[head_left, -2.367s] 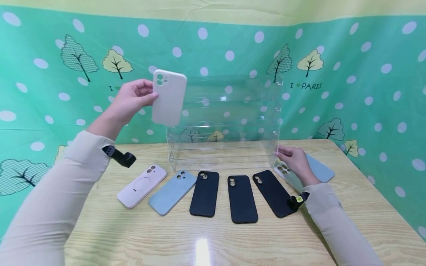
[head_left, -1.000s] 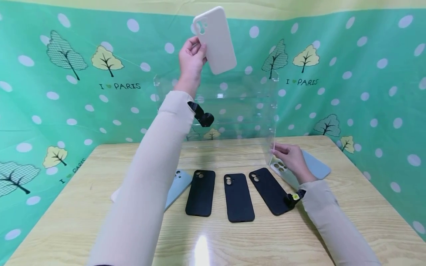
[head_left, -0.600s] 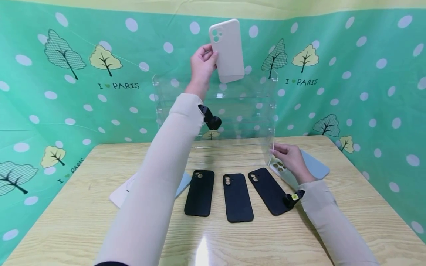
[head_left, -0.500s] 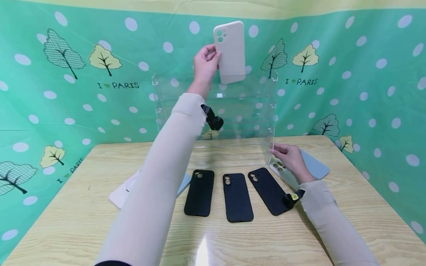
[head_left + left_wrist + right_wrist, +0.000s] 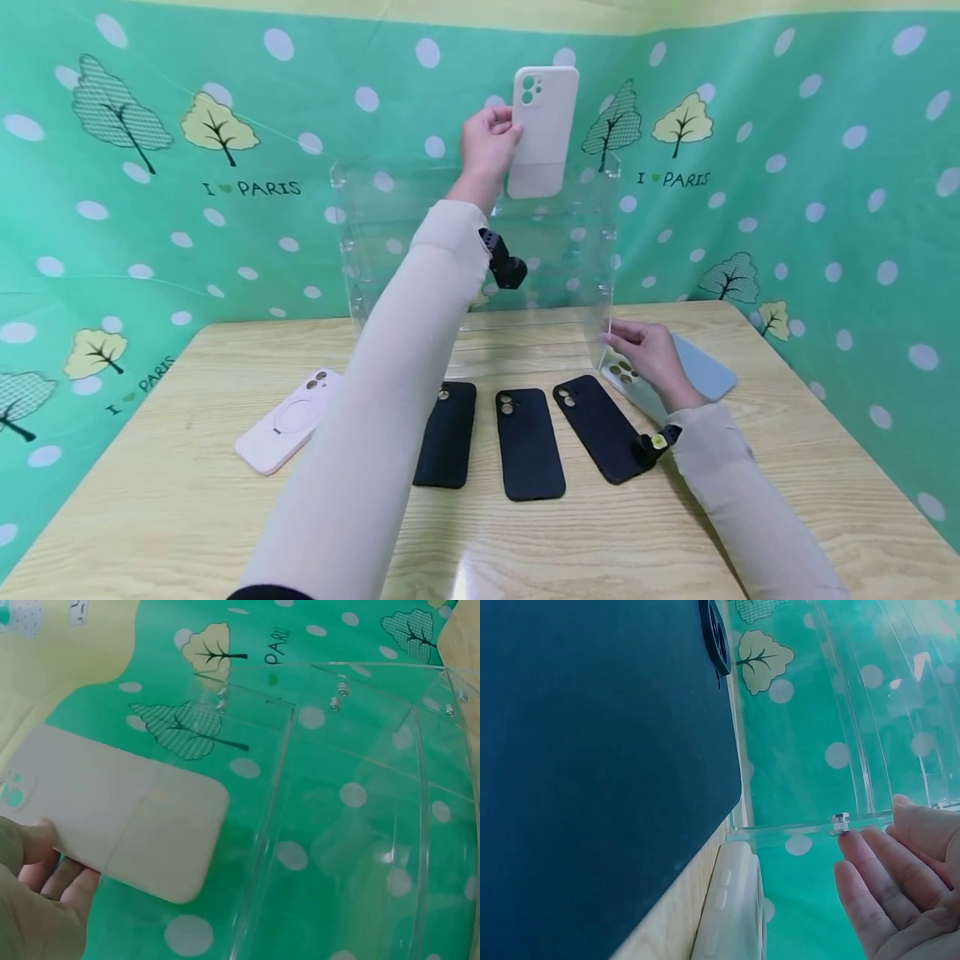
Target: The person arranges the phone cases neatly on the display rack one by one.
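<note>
My left hand (image 5: 486,154) pinches a white phone case (image 5: 546,117) by its left edge, camera holes toward the top. The case stands nearly upright at the top of a clear acrylic display rack (image 5: 558,242). In the left wrist view, the lower part of the case (image 5: 176,832) shows through the clear panel. At the rack's lower right, my right hand (image 5: 651,358) pinches the edge of the side panel between thumb and fingers. The right wrist view has the fingers (image 5: 874,885) on one side of that panel, close by a metal screw (image 5: 841,822).
Phone cases lie on the wooden table (image 5: 180,433): a pink one (image 5: 281,429), black ones (image 5: 529,446) in front of the rack, a pale one (image 5: 617,367) under the right hand and a light blue one (image 5: 705,371) behind it. A patterned green cloth (image 5: 247,250) hangs behind.
My left hand has carried the white case rightward, raised it, then lowered it to the rack's top. The left arm now covers the blue case on the left. The right hand keeps its grip.
</note>
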Tool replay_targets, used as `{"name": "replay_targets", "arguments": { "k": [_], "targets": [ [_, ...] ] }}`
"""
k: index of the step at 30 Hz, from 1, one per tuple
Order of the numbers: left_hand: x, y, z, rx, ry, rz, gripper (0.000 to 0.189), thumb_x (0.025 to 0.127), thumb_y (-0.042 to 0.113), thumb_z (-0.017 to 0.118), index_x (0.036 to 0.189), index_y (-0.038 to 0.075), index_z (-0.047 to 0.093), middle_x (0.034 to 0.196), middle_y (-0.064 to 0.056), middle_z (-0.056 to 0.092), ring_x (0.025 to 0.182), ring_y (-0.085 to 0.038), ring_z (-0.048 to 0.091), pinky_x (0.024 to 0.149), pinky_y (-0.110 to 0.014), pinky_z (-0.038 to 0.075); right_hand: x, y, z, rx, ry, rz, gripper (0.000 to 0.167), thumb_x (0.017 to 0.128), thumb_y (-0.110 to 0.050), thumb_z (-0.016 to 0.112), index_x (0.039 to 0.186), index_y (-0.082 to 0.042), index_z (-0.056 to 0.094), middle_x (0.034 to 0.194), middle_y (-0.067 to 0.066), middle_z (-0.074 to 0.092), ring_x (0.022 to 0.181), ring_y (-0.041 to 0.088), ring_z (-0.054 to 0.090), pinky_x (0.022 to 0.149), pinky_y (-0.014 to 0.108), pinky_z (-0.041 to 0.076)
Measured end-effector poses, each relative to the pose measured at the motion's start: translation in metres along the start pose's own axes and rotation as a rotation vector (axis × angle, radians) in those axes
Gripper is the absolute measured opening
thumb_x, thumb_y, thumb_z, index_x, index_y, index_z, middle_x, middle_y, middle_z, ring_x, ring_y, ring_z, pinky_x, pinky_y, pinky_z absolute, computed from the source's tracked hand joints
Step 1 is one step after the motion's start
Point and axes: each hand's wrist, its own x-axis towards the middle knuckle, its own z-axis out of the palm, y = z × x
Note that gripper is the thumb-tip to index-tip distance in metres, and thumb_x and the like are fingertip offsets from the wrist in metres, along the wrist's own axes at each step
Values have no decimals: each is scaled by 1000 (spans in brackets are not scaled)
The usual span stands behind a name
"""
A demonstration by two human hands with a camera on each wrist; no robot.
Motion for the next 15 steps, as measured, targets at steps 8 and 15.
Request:
{"name": "replay_targets", "arguments": {
  "k": [8,15],
  "targets": [
    [0,5,-1,130,7,-96,26,109,18,63,133,15,72,139,2,72,127,-8,66,109,-19,52,1,-2,1,-15,7,-10,45,109,-20,64,148,3,59,141,28,65,128,45,66,105,56,59],
    [1,8,5,317,78,-88,26,108,29,65,129,19,78,133,5,75,120,-9,67,102,-21,55,2,-1,0,-15,9,-10,45,109,-22,64,146,3,60,140,28,66,127,44,67,105,54,60]
  ]
}}
